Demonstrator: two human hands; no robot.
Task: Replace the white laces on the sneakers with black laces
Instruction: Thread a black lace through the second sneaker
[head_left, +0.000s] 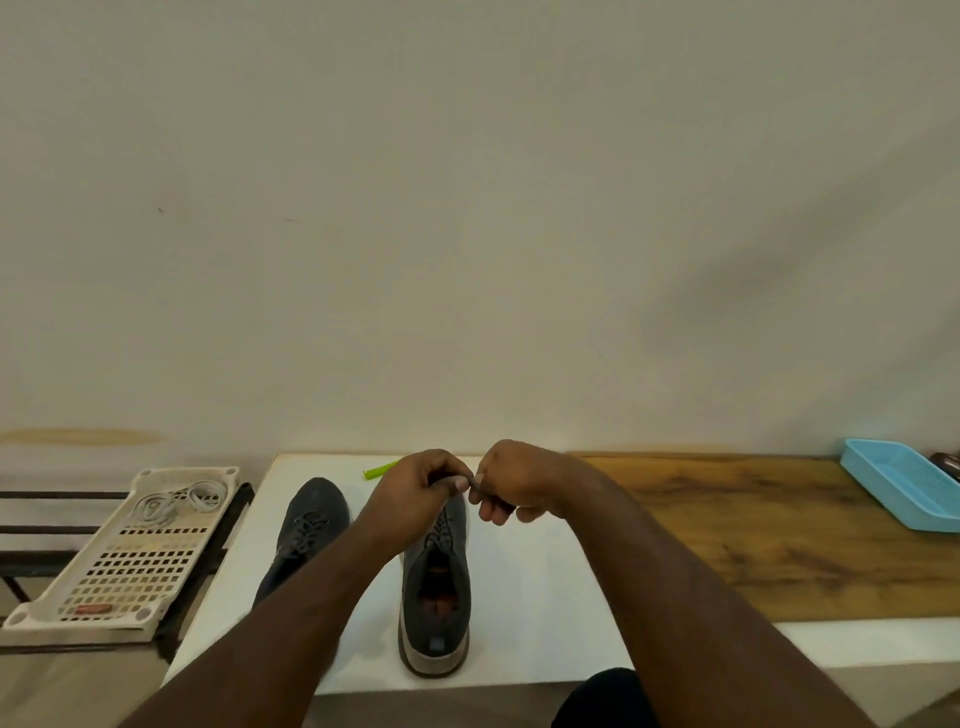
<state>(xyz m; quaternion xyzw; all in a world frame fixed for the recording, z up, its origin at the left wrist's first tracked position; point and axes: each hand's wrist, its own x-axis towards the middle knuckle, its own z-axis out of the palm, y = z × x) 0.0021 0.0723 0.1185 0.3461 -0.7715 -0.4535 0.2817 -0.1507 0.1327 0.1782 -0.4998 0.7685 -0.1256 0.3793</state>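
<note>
Black lace ends are meeting directly above the right sneaker, heel toward the desk's near edge. We're pinching it with both the left hand and right hand, fingertips nearly touching. White laces are lying in the tray.

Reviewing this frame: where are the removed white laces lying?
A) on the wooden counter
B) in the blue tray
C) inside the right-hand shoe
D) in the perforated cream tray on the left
D: the white laces lie coiled at the far end of the perforated cream tray, left of the two dark shoes.
</note>
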